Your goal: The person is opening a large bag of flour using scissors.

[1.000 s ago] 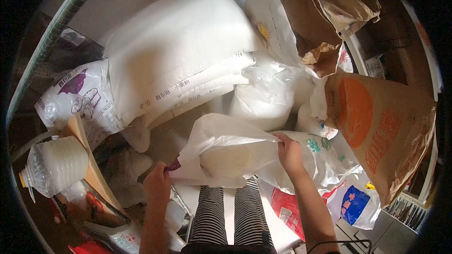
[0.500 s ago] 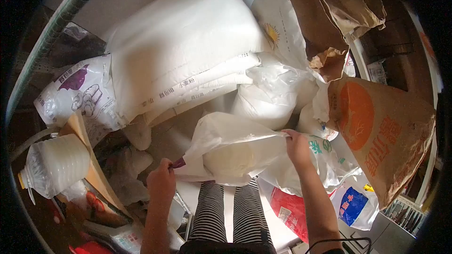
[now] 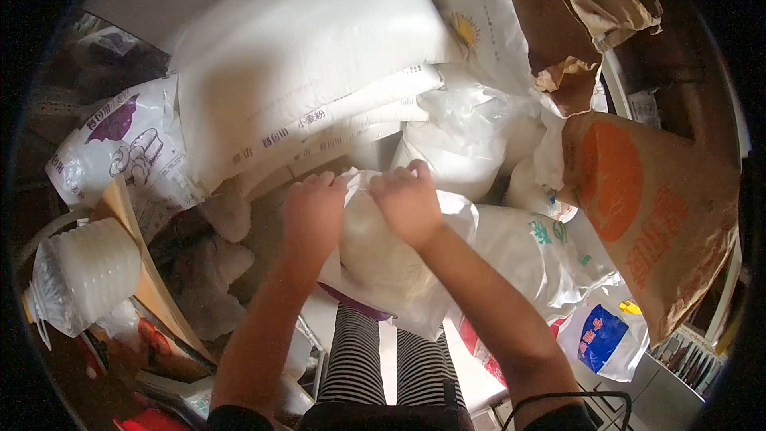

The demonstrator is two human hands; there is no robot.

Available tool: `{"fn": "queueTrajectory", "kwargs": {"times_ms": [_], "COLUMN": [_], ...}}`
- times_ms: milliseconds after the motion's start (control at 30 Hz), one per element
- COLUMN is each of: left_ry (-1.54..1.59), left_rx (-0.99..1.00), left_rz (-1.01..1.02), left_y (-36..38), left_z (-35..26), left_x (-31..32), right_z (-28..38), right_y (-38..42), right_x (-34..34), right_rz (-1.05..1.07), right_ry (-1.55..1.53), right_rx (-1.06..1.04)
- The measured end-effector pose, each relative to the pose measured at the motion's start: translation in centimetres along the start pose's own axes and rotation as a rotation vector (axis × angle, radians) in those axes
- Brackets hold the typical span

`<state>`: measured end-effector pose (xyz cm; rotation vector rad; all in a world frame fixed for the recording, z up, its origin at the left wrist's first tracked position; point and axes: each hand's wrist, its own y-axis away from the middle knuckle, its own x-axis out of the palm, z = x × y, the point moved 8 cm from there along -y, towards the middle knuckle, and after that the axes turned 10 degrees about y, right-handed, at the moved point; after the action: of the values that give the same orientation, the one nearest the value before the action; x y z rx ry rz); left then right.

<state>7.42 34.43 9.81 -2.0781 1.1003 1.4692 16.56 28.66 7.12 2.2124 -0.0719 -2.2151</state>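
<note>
Occupying frame centre, the creased white bag (image 3: pixel 421 305), cream-middled and purple-edged, has left hand (image 3: pixel 314 209) and right hand (image 3: pixel 406 205) pinching its top.

The top edge cuts off the torn brown bag (image 3: pixel 554 28) at one o'clock. At five, the right forearm (image 3: pixel 488 295) hides part of the red bag (image 3: pixel 469 338). The left hand (image 3: pixel 313 219) and right hand (image 3: pixel 407 203) mask some of the held bag (image 3: pixel 424 313).

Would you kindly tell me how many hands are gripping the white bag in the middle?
2: the left hand at the white bag's far edge, and the right hand close beside it. No other hands are visible.
</note>
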Motion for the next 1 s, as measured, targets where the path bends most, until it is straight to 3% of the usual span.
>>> {"fn": "queueTrajectory", "kwargs": {"times_ms": [67,100,200,333,400,500,700,1000], "left_ry": [0.0,0.017,0.041,0.317,0.559,0.725,0.826,0.823], "left_rx": [0.056,0.07,0.095,0.057,-0.107,-0.202,-0.215,-0.126], "left_rz": [-0.027,-0.042,-0.043,-0.124,-0.123,-0.076,0.032,0.002], "left_y": [0.1,0.3,0.3,0.3,0.5,0.6,0.1,-0.3], "left_z": [0.8,1.6,1.9,2.6,4.9,6.9,6.7,7.4], "left_x": [-0.3,-0.5,-1.0,-2.5,-1.7,-0.6,-0.5,-1.4], "right_z": [-1.5,-3.3,-3.3,-4.4,-4.3,-1.6,0.4,1.5], "right_y": [0.3,0.3,0.3,-0.8,-0.7,-0.3,-1.8,-3.3], "right_x": [-0.4,-1.1,-1.3,-2.2,-2.8,-4.6,-4.9,-6.4], "right_rz": [-0.107,-0.094,-0.122,-0.05,-0.058,-0.277,-0.47,-0.473], "right_ry": [0.099,-0.079,-0.049,-0.229,-0.284,-0.301,-0.179,-0.179], "right_rx": [-0.084,-0.037,-0.148,0.052,0.146,0.04,-0.067,-0.201]}}
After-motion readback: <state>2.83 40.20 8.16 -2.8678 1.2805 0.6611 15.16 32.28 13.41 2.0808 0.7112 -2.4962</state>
